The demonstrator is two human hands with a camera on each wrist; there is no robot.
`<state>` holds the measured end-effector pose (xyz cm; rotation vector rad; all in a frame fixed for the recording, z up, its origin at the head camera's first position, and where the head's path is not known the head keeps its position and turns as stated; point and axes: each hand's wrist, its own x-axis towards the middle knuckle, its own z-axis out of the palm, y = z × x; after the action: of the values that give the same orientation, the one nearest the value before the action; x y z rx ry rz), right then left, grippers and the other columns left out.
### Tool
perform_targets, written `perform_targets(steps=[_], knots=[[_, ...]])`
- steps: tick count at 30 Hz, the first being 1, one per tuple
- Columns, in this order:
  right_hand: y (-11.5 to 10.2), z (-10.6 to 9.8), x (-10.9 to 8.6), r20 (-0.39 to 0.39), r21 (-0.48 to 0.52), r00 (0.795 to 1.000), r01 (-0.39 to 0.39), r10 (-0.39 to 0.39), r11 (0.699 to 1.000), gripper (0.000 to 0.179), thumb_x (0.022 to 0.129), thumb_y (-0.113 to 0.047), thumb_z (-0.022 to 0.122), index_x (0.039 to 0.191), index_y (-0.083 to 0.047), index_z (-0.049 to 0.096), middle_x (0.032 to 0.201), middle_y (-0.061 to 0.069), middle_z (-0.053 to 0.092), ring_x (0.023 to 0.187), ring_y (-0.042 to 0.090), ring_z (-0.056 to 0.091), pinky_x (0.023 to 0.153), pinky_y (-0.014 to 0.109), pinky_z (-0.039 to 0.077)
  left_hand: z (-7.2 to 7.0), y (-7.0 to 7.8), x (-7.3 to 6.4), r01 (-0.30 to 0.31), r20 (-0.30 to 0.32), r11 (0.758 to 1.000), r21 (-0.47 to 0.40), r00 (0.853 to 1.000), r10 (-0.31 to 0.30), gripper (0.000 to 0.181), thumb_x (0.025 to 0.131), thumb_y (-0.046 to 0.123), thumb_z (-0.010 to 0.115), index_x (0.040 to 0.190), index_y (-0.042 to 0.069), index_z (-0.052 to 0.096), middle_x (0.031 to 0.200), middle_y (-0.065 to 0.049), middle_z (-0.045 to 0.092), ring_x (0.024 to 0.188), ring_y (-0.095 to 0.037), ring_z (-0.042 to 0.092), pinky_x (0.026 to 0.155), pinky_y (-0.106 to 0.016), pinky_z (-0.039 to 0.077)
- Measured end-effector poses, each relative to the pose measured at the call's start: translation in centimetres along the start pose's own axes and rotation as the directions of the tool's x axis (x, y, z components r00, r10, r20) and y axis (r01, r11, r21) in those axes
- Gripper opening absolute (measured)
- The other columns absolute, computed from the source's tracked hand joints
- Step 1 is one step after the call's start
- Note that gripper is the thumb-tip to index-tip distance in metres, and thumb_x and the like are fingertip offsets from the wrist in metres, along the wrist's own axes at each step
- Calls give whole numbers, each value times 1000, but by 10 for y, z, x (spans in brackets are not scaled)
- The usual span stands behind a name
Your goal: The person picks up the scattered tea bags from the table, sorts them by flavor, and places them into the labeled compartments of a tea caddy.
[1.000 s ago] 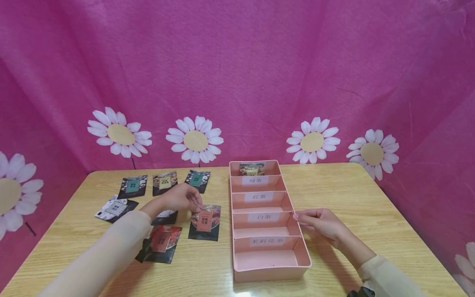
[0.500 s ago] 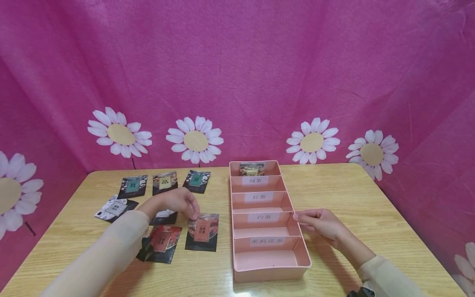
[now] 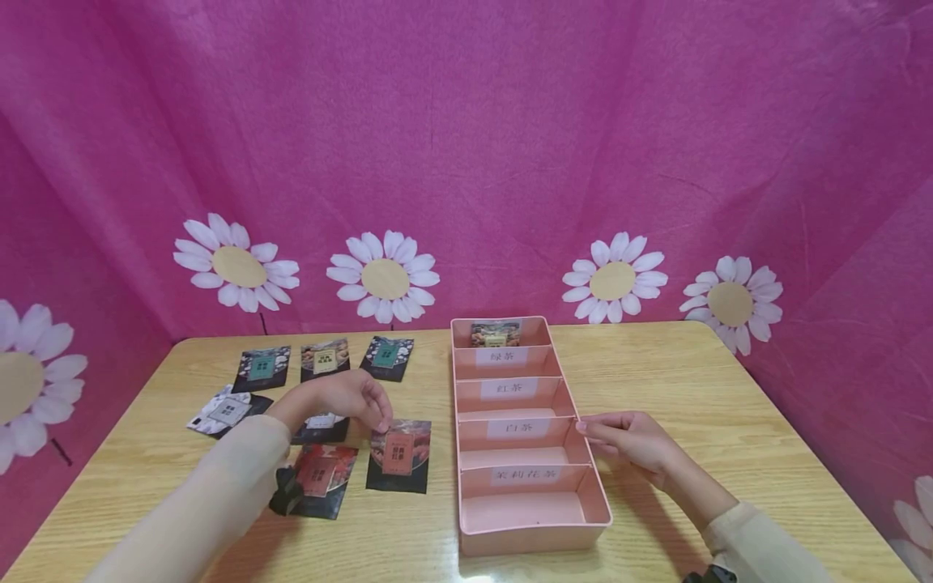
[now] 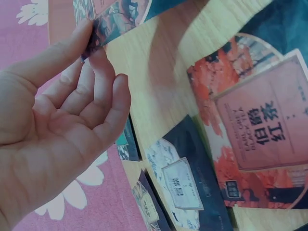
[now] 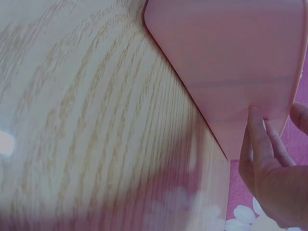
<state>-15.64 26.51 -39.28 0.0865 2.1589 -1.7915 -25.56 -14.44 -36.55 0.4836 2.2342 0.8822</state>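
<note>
My left hand [image 3: 353, 398] pinches the top left corner of a black tea sachet [image 3: 399, 455] with a red label, between thumb and fingertips. In the left wrist view the sachet's corner [image 4: 108, 36] sits between thumb and index finger, the other fingers loosely bent. My right hand [image 3: 632, 443] holds the right side wall of the long pink divided box [image 3: 535, 538], thumb at the rim and fingers against the outer wall [image 5: 226, 57]. Paper labels with Chinese characters mark the dividers. In the rearmost compartment lies a sachet with a yellow-green label [image 3: 496, 333].
Left of the box lie several more sachets: a red one [image 3: 325, 483] near the left wrist, a white one [image 3: 224, 410], two green-labelled ones [image 3: 260, 368] and a yellow-labelled one [image 3: 324, 356]. The left forearm partly covers another white-labelled sachet [image 3: 321, 429]. A pink flowered cloth [image 3: 466, 162] hangs behind the table.
The left hand has drawn the red-labelled sachet slightly toward the near edge and left, then stayed nearly still. The right hand and box have not moved.
</note>
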Motion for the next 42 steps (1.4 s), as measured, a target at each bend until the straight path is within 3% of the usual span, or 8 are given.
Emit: perform_targets(steps=[9, 19, 31, 42], knots=[[2, 0, 0, -8, -25, 1000, -13, 13, 1000, 49, 89, -22, 67, 119, 15, 57, 109, 1, 71, 95, 0, 65, 90, 23, 54, -2, 2, 2, -33, 29, 998, -50, 999, 35, 12, 84, 9, 70, 93, 3, 70, 82, 2, 72, 82, -10, 61, 91, -37, 51], [3, 1, 0, -21, -23, 1000, -13, 12, 1000, 51, 89, -22, 67, 120, 17, 55, 110, 3, 70, 96, 2, 64, 89, 23, 54, -4, 9, -2, -29, -59, 1000, 8, 998, 29, 12, 84, 13, 71, 94, 7, 71, 91, -2, 74, 87, -12, 62, 90, -37, 49], [1, 2, -1, -26, -34, 999, -19, 18, 999, 54, 89, -23, 67, 122, 18, 54, 115, 8, 70, 101, 6, 65, 92, 26, 53, -12, 18, -7, -113, -72, 994, 13, 991, 113, 14, 84, 14, 70, 93, 4, 71, 88, -2, 75, 85, -9, 64, 88, -35, 50], [0, 1, -1, -15, -11, 1000, -9, 8, 1000, 51, 89, -22, 67, 120, 17, 56, 111, 4, 71, 96, 2, 65, 89, 23, 54, -13, 26, -9, -117, -120, 992, 38, 985, 121, 12, 85, 13, 70, 93, 5, 71, 87, -3, 74, 85, -11, 64, 87, -37, 50]])
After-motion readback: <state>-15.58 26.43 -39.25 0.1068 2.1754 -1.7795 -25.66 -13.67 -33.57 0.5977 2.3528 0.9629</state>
